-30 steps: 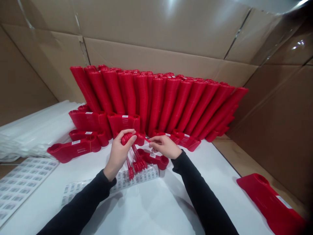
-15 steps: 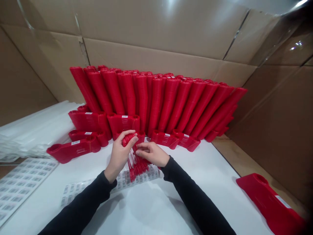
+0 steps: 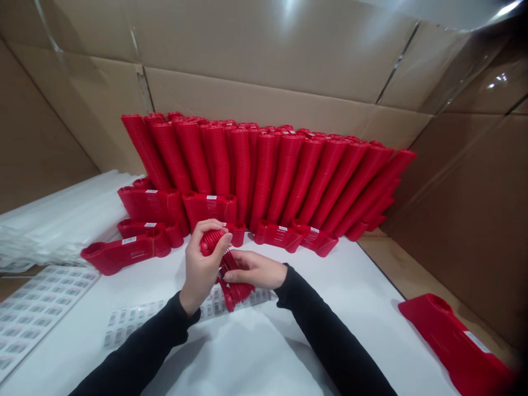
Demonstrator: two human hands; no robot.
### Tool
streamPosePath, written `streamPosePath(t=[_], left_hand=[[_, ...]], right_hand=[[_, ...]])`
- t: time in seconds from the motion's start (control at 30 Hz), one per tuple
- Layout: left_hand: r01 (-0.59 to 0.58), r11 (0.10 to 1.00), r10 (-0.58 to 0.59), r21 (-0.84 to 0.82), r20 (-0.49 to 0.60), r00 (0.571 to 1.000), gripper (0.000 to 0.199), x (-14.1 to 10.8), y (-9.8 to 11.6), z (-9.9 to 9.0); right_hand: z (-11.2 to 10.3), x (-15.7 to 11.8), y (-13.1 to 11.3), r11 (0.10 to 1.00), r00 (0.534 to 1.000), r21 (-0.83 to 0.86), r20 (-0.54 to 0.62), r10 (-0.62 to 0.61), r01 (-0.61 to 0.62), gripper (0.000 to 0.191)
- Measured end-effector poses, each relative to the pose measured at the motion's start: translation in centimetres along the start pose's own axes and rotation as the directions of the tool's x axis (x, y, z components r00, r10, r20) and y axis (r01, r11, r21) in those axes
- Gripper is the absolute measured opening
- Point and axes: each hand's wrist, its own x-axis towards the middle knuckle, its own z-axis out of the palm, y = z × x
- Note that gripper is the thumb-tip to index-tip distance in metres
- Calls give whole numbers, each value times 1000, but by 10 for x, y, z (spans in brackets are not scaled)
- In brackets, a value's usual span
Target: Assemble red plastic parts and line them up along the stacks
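My left hand (image 3: 205, 264) is closed round the upper, rounded end of a bundle of thin red plastic pieces (image 3: 213, 240), stacked face to face. The pieces fan apart at the lower end (image 3: 237, 296). My right hand (image 3: 256, 269) grips that lower part from the right, thumb in front and fingers partly hidden behind. The bundle is tilted above a sheet of barcode labels (image 3: 136, 319) lying on the white table (image 3: 330, 308). What exactly the pieces are cannot be made out.
Tall stacks of similar red pieces (image 3: 284, 170) stand along the cardboard wall (image 3: 264, 77). Shorter labelled red bundles (image 3: 124, 253) lie in front. Clear plastic bags (image 3: 61, 214) and another label sheet (image 3: 37, 313) are at left. One labelled bundle (image 3: 454, 341) lies at right.
My right hand has moved slightly down and closed round the lower part of the bundle. The spread lower ends are drawn closer together, and the bundle's upper end has turned a little.
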Motion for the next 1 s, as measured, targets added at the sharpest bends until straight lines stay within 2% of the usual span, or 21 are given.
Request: streamPosePath(t=[0.13,0.23,0.3,0.37,0.43,0.5,0.53,0.57,0.6,0.67,0.73,0.83,1.0], left_hand=[[14,1000,-14,-1,-100,995,13,-2,0,0],[33,999,-34,-7,-138,990,13,-3,1,1],[35,999,-34,13,-88,996,15,-4,1,2],[48,999,-48,-1,26,999,21,-4,0,2],[100,994,-90,-48,171,981,28,-1,-5,0],[154,988,-144,-5,342,929,30,4,-15,-3],[159,985,-174,72,434,884,30,6,-22,-5],[127,975,-206,183,527,824,31,8,-30,-7],[69,957,-231,280,601,765,34,9,-38,-9],[-47,906,-281,420,682,676,37,7,-56,-12],[-77,888,-302,453,702,645,38,3,-69,-12],[-87,887,-306,454,718,625,37,-3,-78,-10],[-134,881,-282,453,732,620,38,-3,-75,-11]], right_hand=[[5,3,4,969,1000,-248,-7,5,-7,37],[11,3,2,923,998,-383,-60,1,-24,34],[10,-6,-7,882,994,-470,-109,-6,-46,29],[3,-25,-20,829,991,-555,-132,-16,-61,22],[-14,-54,-32,782,984,-619,-171,-43,-73,21],[-38,-85,-35,701,944,-672,-329,7,-239,23],[-50,-98,-33,611,906,-706,-422,45,-359,21],[-62,-109,-26,488,853,-719,-509,115,-495,19],[-72,-118,-18,348,780,-702,-593,198,-622,18],[-86,-127,5,232,689,-649,-680,250,-725,13],[-93,-128,28,175,649,-626,-717,255,-760,14],[-97,-127,49,150,631,-614,-738,238,-775,20],[-97,-132,53,181,627,-600,-756,188,-779,26]])
